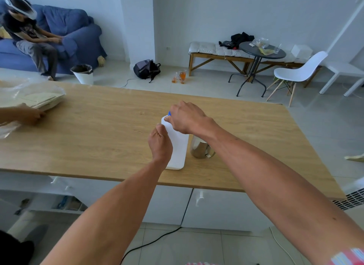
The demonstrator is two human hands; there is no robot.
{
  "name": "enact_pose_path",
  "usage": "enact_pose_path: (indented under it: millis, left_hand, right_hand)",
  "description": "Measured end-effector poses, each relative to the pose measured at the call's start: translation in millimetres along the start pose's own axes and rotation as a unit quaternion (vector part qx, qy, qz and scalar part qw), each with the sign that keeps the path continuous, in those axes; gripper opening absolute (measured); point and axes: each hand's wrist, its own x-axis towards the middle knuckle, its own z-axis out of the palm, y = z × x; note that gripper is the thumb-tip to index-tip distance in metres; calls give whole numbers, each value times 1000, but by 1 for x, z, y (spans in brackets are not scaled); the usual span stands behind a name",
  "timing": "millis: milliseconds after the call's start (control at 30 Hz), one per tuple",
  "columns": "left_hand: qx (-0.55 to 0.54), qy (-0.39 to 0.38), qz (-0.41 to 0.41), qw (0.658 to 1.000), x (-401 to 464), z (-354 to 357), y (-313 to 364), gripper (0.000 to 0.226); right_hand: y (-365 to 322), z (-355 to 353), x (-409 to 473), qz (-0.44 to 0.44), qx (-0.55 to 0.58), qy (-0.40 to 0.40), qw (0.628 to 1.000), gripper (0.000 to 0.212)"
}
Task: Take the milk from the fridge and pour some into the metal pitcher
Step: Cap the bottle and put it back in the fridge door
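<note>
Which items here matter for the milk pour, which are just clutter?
In play: milk bottle, its blue cap, metal pitcher, left hand gripping the bottle, right hand on the cap.
Clutter: paper stack in plastic, waste bin, backpack, white chair.

Matt white plastic milk bottle (178, 146) with blue plastic cap (169, 113), beside a polished, mirror-bright metal pitcher (201, 149). Beneath both, a smooth light wood-grain counter (98, 130) with satin sheen. At left, crinkled clear plastic wrap (25, 91) over stacked pale paper sheets (45, 101).
</note>
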Motion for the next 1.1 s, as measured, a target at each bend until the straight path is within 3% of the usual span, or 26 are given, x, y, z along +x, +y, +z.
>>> enact_pose_path:
  millis: [267,500,633,767,833,933,967,1033,1100]
  left_hand:
    - [7,25,-11,1000,2,1,1,46]
    - [12,-21,-7,1000,2,-5,2,48]
    - [5,-53,3,999,0,-11,4,42]
    - [9,-93,-9,996,5,-19,10,36]
    - [7,-106,-4,994,8,-22,15,36]
    - [-4,-119,7,993,11,-28,24,38]
    - [-10,-122,9,992,12,-30,27,39]
    - [-27,-128,12,991,14,-33,32,42]
    - [-36,-127,13,991,12,-35,36,44]
  right_hand:
    - [-12,12,3,12,-39,79,996,31]
    - [9,21,-3,91,83,84,989,58]
    - [15,40,-26,140,196,166,956,63]
    - [9,78,-55,277,352,265,854,44]
    - [4,103,-69,343,395,247,815,48]
    - [-1,137,-78,414,477,159,758,53]
    - [-3,143,-78,434,529,112,721,59]
    - [-9,148,-75,453,650,7,610,71]
    - [-13,152,-68,436,734,-40,519,78]
